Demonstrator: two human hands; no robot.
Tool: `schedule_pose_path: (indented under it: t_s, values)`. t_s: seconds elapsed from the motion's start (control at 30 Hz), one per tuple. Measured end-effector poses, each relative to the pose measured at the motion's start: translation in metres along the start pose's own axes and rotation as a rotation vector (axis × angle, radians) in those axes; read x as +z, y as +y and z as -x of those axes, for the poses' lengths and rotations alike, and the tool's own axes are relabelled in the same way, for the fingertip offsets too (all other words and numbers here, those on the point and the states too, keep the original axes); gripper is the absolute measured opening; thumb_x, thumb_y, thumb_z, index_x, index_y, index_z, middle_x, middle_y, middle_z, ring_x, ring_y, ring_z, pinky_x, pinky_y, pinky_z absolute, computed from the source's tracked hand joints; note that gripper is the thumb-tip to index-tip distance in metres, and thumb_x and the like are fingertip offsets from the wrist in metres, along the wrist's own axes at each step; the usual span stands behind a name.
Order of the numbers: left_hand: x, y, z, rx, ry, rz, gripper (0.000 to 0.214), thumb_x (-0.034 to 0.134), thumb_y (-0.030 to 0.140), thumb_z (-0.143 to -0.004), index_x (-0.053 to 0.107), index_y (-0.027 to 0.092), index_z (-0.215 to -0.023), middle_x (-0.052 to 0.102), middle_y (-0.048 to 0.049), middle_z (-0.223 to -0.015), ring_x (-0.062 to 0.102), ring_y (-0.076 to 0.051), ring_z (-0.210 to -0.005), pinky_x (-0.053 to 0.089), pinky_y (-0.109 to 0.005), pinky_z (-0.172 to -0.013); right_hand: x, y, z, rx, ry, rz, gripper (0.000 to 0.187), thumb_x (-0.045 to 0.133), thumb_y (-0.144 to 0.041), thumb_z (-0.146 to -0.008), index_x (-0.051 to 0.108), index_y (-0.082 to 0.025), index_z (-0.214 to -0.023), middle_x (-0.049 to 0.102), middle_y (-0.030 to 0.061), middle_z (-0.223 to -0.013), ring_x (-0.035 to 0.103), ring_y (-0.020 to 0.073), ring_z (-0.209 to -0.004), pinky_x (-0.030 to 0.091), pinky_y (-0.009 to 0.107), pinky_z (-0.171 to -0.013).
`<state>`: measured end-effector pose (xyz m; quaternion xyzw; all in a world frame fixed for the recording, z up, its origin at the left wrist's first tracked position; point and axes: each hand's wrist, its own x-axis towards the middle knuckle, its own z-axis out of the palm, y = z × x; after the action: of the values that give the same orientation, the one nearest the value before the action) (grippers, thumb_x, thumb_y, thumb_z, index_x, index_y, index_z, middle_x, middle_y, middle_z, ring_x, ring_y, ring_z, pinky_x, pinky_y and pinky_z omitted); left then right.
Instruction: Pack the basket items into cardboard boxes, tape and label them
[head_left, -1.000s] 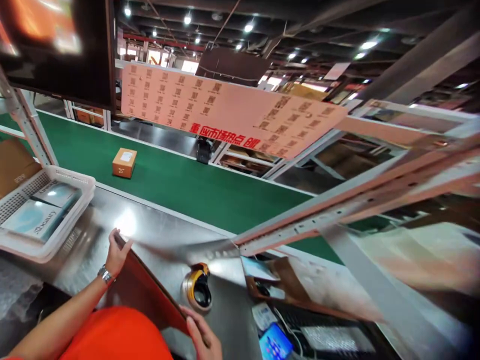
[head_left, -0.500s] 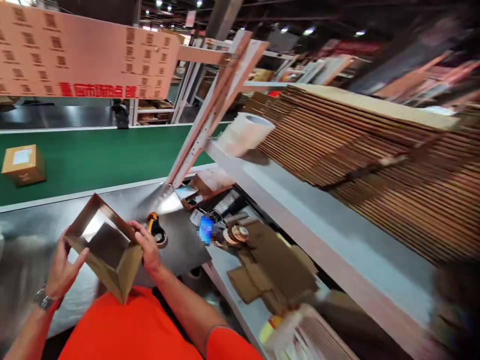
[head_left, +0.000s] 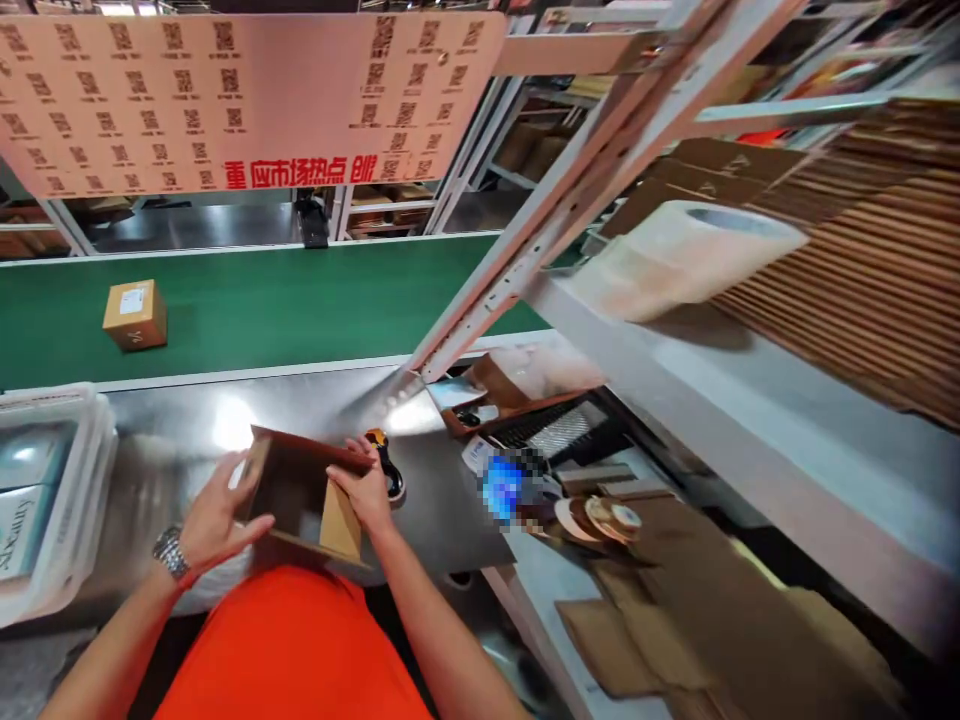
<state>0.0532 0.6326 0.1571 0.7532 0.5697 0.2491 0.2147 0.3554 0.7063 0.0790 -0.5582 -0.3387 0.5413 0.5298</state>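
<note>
A small brown cardboard box [head_left: 343, 520], its open side facing up toward me, is held over the metal table in front of my body. My left hand [head_left: 217, 515] grips its left side, thumb along the near edge and fingers at the outer wall. On the right side, my right hand [head_left: 364, 488] is closed over the wall, with its fingers partly hidden by the cardboard. A yellow and black tape dispenser [head_left: 385, 468] lies on the table just beyond my right hand. The inside of the box is dark and its bottom cannot be made out clearly.
Beyond the metal table [head_left: 187, 410] runs a green conveyor belt [head_left: 315, 300] carrying a closed carton [head_left: 135, 315]. A plastic bin [head_left: 94, 500] with boxes stands left. To the right, a shelf holds a large film roll [head_left: 675, 260] and stacked flat cardboard [head_left: 862, 260], behind a slanted post [head_left: 525, 240].
My view has swung left, bringing the plastic bin into sight. The box has turned in my hands from a diamond angle to a squarer one; both hands still hold it.
</note>
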Motion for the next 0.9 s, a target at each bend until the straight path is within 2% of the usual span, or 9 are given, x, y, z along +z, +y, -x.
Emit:
schedule_pose_path:
  t_s: [0.1,0.2,0.3,0.4,0.47,0.53,0.67,0.8,0.9]
  values:
    - [0.008,0.001,0.001,0.079,-0.183,-0.047,0.077,0.082,0.073,-0.087,0.078,0.025,-0.147,0.065,-0.0187,-0.165,0.055,-0.048,-0.157,0.053,-0.063,-0.126,0.009,0.004,-0.007,0.129,0.056,0.012,0.114,0.110,-0.051,-0.037,0.072,-0.021,-0.140,0.077,0.0179,-0.147,0.076,0.0370,-0.126,0.061,0.053,-0.113]
    - [0.020,-0.002,-0.007,0.050,-0.297,-0.094,0.087,0.089,0.082,-0.072,0.082,0.025,-0.139,0.068,-0.0217,-0.161,0.051,-0.058,-0.156,0.044,-0.077,-0.125,0.007,0.003,-0.012,0.174,-0.083,0.067,0.087,0.109,-0.058,-0.038,0.082,-0.019,-0.111,0.087,0.0137,-0.116,0.080,0.0363,-0.109,0.062,0.055,-0.107]
    - [0.029,-0.005,-0.025,0.030,-0.290,-0.063,0.073,0.094,0.082,-0.064,0.088,0.025,-0.109,0.079,-0.0222,-0.142,0.054,-0.062,-0.151,0.038,-0.083,-0.125,0.002,0.000,-0.012,0.128,-0.150,0.131,0.071,0.109,-0.062,-0.039,0.083,-0.021,-0.091,0.089,0.0122,-0.101,0.080,0.0371,-0.104,0.060,0.056,-0.109]
    - [0.034,-0.004,-0.043,-0.031,-0.218,-0.067,0.058,0.098,0.076,-0.066,0.084,0.026,-0.091,0.083,-0.0194,-0.114,0.061,-0.056,-0.143,0.039,-0.078,-0.126,-0.004,-0.004,-0.010,0.183,-0.149,0.092,0.070,0.110,-0.062,-0.037,0.083,-0.022,-0.088,0.089,0.0101,-0.097,0.081,0.0347,-0.096,0.063,0.051,-0.102]
    - [0.038,-0.002,-0.049,-0.145,-0.118,-0.114,0.064,0.104,0.068,-0.063,0.083,0.023,-0.104,0.080,-0.0197,-0.116,0.064,-0.052,-0.139,0.044,-0.073,-0.124,-0.009,-0.008,-0.009,0.285,-0.166,0.015,0.071,0.110,-0.064,-0.040,0.083,-0.022,-0.090,0.088,0.0080,-0.092,0.082,0.0319,-0.089,0.065,0.046,-0.092]
    - [0.045,-0.001,-0.048,-0.292,-0.014,-0.133,0.098,0.111,0.060,-0.053,0.075,0.018,-0.134,0.073,-0.0243,-0.137,0.063,-0.051,-0.140,0.050,-0.066,-0.123,-0.015,-0.014,-0.008,0.357,-0.190,-0.099,0.070,0.105,-0.073,-0.051,0.084,-0.023,-0.096,0.089,0.0072,-0.094,0.083,0.0310,-0.090,0.066,0.044,-0.088]
    - [0.060,-0.003,-0.031,-0.522,0.095,0.003,0.154,0.113,0.055,-0.049,0.032,0.014,-0.174,0.047,-0.0316,-0.171,0.054,-0.049,-0.156,0.052,-0.056,-0.125,-0.023,-0.021,-0.005,0.308,-0.142,-0.267,0.059,0.089,-0.078,-0.073,0.085,-0.025,-0.100,0.090,0.0067,-0.105,0.082,0.0322,-0.110,0.066,0.044,-0.099]
    - [0.066,-0.006,-0.023,-0.657,0.131,0.250,0.170,0.113,0.051,-0.049,0.009,0.019,-0.180,0.051,-0.0306,-0.170,0.062,-0.047,-0.150,0.056,-0.055,-0.121,-0.038,-0.002,0.012,0.214,-0.173,-0.205,0.057,0.098,-0.057,-0.068,0.087,-0.026,-0.115,0.084,0.0084,-0.139,0.076,0.0339,-0.131,0.063,0.044,-0.108]
    - [0.062,-0.007,-0.026,-0.688,0.134,0.445,0.162,0.112,0.048,-0.054,0.014,0.019,-0.180,0.065,-0.0250,-0.160,0.073,-0.040,-0.137,0.060,-0.050,-0.116,-0.049,0.021,0.024,0.168,-0.194,-0.119,0.077,0.101,-0.047,-0.065,0.080,-0.034,-0.138,0.071,0.0066,-0.162,0.066,0.0342,-0.148,0.058,0.047,-0.118]
